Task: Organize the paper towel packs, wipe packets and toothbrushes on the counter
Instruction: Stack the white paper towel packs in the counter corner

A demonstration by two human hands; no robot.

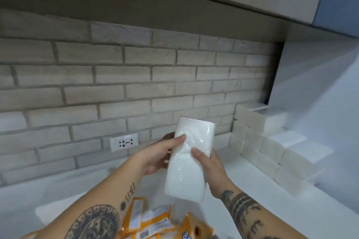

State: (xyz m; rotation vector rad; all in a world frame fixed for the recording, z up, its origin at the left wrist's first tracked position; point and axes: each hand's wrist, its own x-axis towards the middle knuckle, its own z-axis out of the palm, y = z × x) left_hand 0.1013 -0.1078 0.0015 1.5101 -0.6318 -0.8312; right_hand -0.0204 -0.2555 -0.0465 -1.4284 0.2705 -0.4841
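Towel pack point(189, 158): we are gripping it with left hand point(158, 156) and right hand point(208, 167), seemingly lining it up for the stack point(272, 141).

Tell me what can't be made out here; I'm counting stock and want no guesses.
Head view:
- Orange wipe packets: blurred and cut off by the bottom edge; count and print unreadable.
- Stacked white paper towel packs on the right: rear ones hidden by front rows.
- Clear-wrapped white paper towel pack: far side faces away.
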